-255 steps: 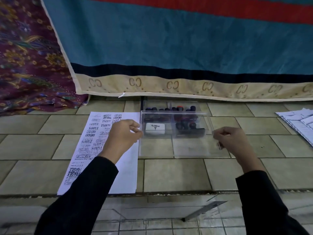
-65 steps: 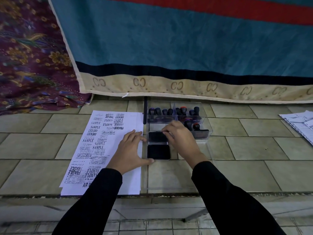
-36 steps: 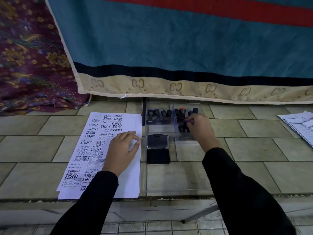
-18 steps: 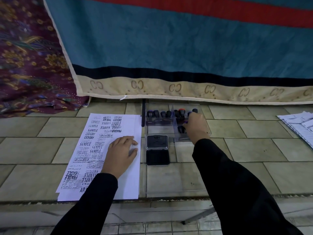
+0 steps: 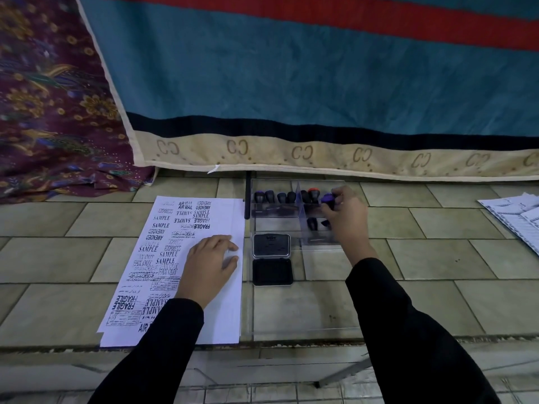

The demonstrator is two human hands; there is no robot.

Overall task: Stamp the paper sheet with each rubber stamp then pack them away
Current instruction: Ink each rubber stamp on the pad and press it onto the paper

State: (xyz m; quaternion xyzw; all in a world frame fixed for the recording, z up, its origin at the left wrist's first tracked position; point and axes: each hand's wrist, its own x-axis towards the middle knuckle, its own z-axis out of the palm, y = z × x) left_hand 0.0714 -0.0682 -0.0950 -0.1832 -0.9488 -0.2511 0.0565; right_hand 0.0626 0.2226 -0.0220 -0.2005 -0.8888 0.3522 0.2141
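Head view: left hand (image 5: pixel 211 265) flat on paper sheet (image 5: pixel 180 266), right hand (image 5: pixel 345 212) pinching purple-topped stamp (image 5: pixel 329 198).

A floor of pale olive-beige rectangular tiles (image 5: pixel 73 249), laid in staggered courses with dark grout lines, fills the middle of the view. At its near edge the tiled surface ends in a step (image 5: pixel 291 346); below lie smaller tiles and a slanting grey metal bar (image 5: pixel 344 374). A large hanging cloth with a teal field, a red band, a black stripe and a cream hem printed with repeated "CC" marks (image 5: pixel 291 83) closes the far side, its hem touching the floor. To the left, a maroon floral patterned fabric (image 5: pixel 52 112) lies bunched on the tiles. A stack of printed white papers (image 5: pixel 516 212) rests at the right edge. Lighting is dim and even.
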